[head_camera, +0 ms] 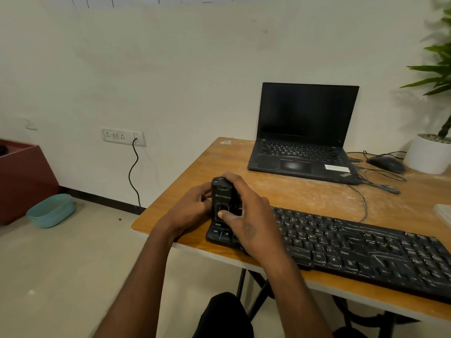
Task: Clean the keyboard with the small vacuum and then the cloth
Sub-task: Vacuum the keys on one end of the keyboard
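Holding the small black vacuum [223, 198] takes both hands. The right hand [246, 215] wraps around its right side, with the thumb pressed on the front. The left hand [192, 206] holds its left side with bent fingers. The vacuum stands up straight on the left end of the black keyboard [353, 250], right by the Ctrl key.

The keyboard lies along the near edge of the wooden table [305, 191]. White specks and streaks show on its keys. The table top looks dusty too.

Farther back on the table sits an open black laptop [305, 132] with a dark screen. A black mouse [386, 164] lies just right of it, and thin wires [380, 184] curl between them. A white pot [428, 156] with a green plant [436, 69] stands at the far right.

On the floor to the left is a teal tub [51, 210] next to a dark red box [22, 176]. A black cord [133, 172] hangs from the wall socket [123, 137].
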The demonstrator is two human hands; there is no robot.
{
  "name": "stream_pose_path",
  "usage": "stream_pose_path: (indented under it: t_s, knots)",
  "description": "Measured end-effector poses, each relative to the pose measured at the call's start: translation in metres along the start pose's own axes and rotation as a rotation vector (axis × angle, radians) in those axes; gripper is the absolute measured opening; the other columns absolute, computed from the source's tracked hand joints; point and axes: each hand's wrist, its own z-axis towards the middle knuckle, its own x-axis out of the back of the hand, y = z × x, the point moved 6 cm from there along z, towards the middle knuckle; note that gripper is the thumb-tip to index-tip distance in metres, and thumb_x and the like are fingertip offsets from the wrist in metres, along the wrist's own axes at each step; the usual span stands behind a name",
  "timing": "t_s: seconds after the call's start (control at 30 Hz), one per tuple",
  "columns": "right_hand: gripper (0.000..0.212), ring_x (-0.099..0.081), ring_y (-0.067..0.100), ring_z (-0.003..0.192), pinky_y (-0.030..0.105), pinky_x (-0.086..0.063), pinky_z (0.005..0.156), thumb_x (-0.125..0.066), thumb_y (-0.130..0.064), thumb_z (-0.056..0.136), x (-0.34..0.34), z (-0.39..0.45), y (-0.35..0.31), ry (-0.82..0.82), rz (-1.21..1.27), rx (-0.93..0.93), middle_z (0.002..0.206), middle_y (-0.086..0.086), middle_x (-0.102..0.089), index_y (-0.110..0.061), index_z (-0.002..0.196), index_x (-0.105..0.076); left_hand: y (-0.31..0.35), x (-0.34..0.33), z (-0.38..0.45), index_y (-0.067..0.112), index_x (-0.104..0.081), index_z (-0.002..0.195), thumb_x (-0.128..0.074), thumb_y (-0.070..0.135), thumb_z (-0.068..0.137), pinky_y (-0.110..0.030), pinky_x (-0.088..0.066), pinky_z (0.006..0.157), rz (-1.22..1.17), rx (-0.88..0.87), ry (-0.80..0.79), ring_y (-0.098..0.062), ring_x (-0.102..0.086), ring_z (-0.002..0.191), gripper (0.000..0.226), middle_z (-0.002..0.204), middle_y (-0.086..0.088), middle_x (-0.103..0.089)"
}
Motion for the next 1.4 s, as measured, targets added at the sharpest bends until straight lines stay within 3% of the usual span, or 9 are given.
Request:
stream_pose_path:
  t_s: [0.17, 0.27, 0.53, 0.7, 1.0, 1.13, 1.23, 1.33, 1.4]
  knots:
    - [0.073, -0.065, -0.005, 0.090, 0.019, -0.059, 0.065, -0.074, -0.012, 0.088, 0.038, -0.018, 0.013, 0.025, 0.032, -0.068, 0.108, -0.021, -0.061, -0.052, 0.139, -0.043, -0.007, 0.004, 0.005, 0.015, -0.058, 0.140, -0.055, -0.011, 0.095, -0.026, -0.061, 0.080, -0.025, 0.047, -0.020, -0.029, -0.074, 0.106, 0.052, 0.127, -0.009, -0.071]
    - [0.072, -0.060, -0.017, 0.092, 0.014, -0.055, 0.061, -0.075, -0.011, 0.087, 0.045, -0.021, 0.013, 0.040, 0.027, -0.067, 0.103, -0.023, -0.059, -0.050, 0.139, -0.044, -0.008, 0.004, 0.006, 0.015, -0.058, 0.141, -0.055, -0.011, 0.096, -0.026, -0.062, 0.080, -0.021, 0.041, -0.014, -0.029, -0.073, 0.108, 0.052, 0.127, -0.008, -0.070]
    - [0.073, -0.066, 0.005, 0.096, 0.025, -0.061, 0.077, -0.074, -0.012, 0.088, -0.003, -0.006, -0.012, -0.034, -0.025, 0.029, 0.116, -0.008, -0.068, -0.053, 0.139, -0.041, 0.000, 0.001, 0.001, 0.012, -0.069, 0.116, -0.062, -0.004, 0.095, -0.021, -0.058, 0.076, 0.022, -0.030, 0.008, -0.012, -0.075, 0.092, 0.027, 0.100, 0.000, -0.078]
    - [0.069, -0.062, -0.011, 0.097, 0.016, -0.058, 0.069, -0.075, -0.012, 0.087, 0.032, -0.027, -0.004, -0.035, 0.009, -0.016, 0.110, -0.019, -0.065, -0.052, 0.135, -0.046, -0.006, 0.003, 0.005, 0.015, -0.060, 0.137, -0.059, -0.008, 0.094, -0.032, -0.061, 0.084, -0.030, 0.030, -0.026, -0.023, -0.075, 0.105, 0.049, 0.126, -0.008, -0.071]
    - [0.075, -0.062, -0.002, 0.094, 0.015, -0.055, 0.076, -0.074, -0.017, 0.089, 0.001, -0.024, -0.020, -0.030, -0.097, 0.060, 0.110, -0.014, -0.067, -0.059, 0.139, -0.036, 0.000, 0.002, 0.001, 0.007, -0.068, 0.122, -0.062, -0.002, 0.096, -0.021, -0.058, 0.076, -0.016, -0.029, 0.019, -0.015, -0.074, 0.094, 0.028, 0.108, -0.011, -0.075]
    - [0.074, -0.064, 0.000, 0.096, 0.022, -0.059, 0.077, -0.075, -0.015, 0.088, 0.027, -0.034, -0.010, -0.037, -0.064, 0.010, 0.109, -0.017, -0.067, -0.061, 0.135, -0.041, -0.002, 0.001, 0.002, 0.013, -0.062, 0.133, -0.060, -0.005, 0.095, -0.023, -0.059, 0.078, -0.026, 0.005, -0.022, -0.016, -0.074, 0.103, 0.042, 0.121, -0.007, -0.072]
    - [0.071, -0.060, -0.013, 0.100, 0.015, -0.057, 0.072, -0.076, -0.010, 0.085, 0.056, -0.044, 0.003, -0.003, 0.001, -0.038, 0.113, -0.023, -0.063, -0.053, 0.134, -0.048, -0.005, 0.001, 0.004, 0.017, -0.059, 0.140, -0.056, -0.008, 0.098, -0.023, -0.059, 0.080, -0.046, 0.041, -0.031, -0.020, -0.074, 0.105, 0.048, 0.129, -0.007, -0.070]
    - [0.070, -0.060, -0.012, 0.102, 0.014, -0.056, 0.072, -0.078, -0.009, 0.084, 0.064, -0.047, 0.009, 0.032, 0.064, -0.048, 0.108, -0.026, -0.063, -0.049, 0.135, -0.050, -0.004, 0.000, 0.003, 0.023, -0.058, 0.142, -0.055, 0.000, 0.103, -0.027, -0.059, 0.091, 0.032, 0.007, -0.024, -0.024, -0.068, 0.113, 0.045, 0.132, -0.002, -0.067]
    - [0.069, -0.061, -0.010, 0.103, 0.019, -0.058, 0.074, -0.078, -0.010, 0.084, 0.063, -0.046, 0.007, 0.053, 0.093, -0.040, 0.107, -0.032, -0.063, -0.048, 0.134, -0.050, 0.000, -0.001, -0.001, 0.033, -0.053, 0.146, -0.059, 0.017, 0.106, -0.031, -0.056, 0.103, 0.112, -0.035, -0.028, -0.012, -0.061, 0.126, 0.044, 0.141, 0.007, -0.061]
